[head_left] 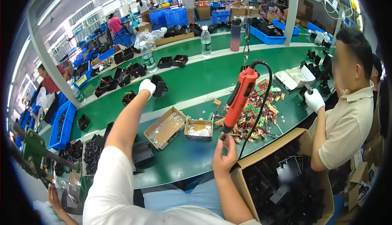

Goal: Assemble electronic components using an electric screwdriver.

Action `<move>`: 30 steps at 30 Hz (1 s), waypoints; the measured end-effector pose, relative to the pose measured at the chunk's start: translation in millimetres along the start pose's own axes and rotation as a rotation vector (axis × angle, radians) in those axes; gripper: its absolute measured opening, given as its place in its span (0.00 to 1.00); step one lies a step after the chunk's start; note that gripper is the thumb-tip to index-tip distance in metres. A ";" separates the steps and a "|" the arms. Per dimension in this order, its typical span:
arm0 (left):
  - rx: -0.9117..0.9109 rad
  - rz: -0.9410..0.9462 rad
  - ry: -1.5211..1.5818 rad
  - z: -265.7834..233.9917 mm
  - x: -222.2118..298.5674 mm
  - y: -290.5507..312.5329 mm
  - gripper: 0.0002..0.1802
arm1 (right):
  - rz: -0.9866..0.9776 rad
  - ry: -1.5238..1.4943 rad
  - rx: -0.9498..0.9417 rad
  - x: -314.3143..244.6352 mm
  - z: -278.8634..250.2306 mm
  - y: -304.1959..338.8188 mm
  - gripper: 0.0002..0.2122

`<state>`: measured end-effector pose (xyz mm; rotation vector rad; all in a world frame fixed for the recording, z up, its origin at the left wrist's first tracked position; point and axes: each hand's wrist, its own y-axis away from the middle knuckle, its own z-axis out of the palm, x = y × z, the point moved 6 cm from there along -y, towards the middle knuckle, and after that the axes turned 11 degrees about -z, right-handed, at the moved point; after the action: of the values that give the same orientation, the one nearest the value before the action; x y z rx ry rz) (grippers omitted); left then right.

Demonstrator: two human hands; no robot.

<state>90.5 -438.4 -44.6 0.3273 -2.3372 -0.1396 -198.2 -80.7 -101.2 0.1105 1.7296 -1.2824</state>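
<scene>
My left hand [147, 87], in a white glove, reaches out over the green bench and is closed on the edge of a black plastic housing [159, 87]. A red electric screwdriver [241, 96] hangs tip-down from a hook and cord in front of me. At its tip, the bare fingers of my right hand [225, 155] are pinched together around something small and dark, too small to make out. Left of the screwdriver stand a cardboard tray of washers [166, 127] and a smaller box of white parts [199, 129]. Behind it lies a heap of small wired circuit boards [261, 110].
A large carton of black housings [286, 184] stands at my right, beside a co-worker [347, 102] with a gloved hand. Water bottles [206, 42] and a tumbler [235, 35] stand on the far ledge. A blue bin [63, 125] is at the left.
</scene>
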 end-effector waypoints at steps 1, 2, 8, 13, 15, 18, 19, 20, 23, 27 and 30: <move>-0.021 0.064 0.028 -6.8 8.8 16.9 0.15 | 0.005 0.000 0.000 -3.4 -2.8 1.6 0.14; -0.040 0.124 0.057 -13.8 12.2 37.6 0.15 | -0.082 0.017 0.022 -13.1 -8.0 2.4 0.16; -0.103 0.296 0.024 -44.3 23.0 221.9 0.09 | -0.297 -0.546 0.123 -99.8 -16.6 -37.5 0.34; -0.299 0.259 0.643 -1.8 -48.9 317.0 0.10 | -0.743 -0.960 0.169 -234.6 -27.4 -171.5 0.44; -0.377 0.089 0.722 19.0 -75.5 331.4 0.09 | -0.649 -0.695 0.133 -234.8 -36.7 -205.5 0.42; -0.234 0.295 0.332 48.5 -110.9 325.2 0.10 | -0.705 -0.431 0.198 -243.9 -51.9 -238.1 0.40; -0.238 0.273 0.489 52.8 -128.7 321.0 0.09 | -0.723 -0.352 0.254 -256.8 -53.1 -239.8 0.39; -0.327 0.129 0.573 50.7 -127.6 330.8 0.09 | -0.749 -0.237 0.313 -265.2 -87.1 -238.6 0.40; -0.415 -0.122 0.673 65.1 -167.2 333.6 0.08 | -0.715 0.055 0.431 -331.4 -101.4 -250.6 0.41; -0.496 -0.018 0.807 64.6 -166.5 326.8 0.07 | -0.795 0.147 0.489 -355.3 -104.9 -253.6 0.42; -0.404 0.144 0.757 46.0 -162.8 355.5 0.09 | -0.994 -0.167 0.279 -338.0 -81.3 -236.9 0.41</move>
<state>100.0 -51.7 -117.7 -0.0032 -1.5297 -0.3444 -196.0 23.1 306.5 -0.7648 1.4618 -2.1568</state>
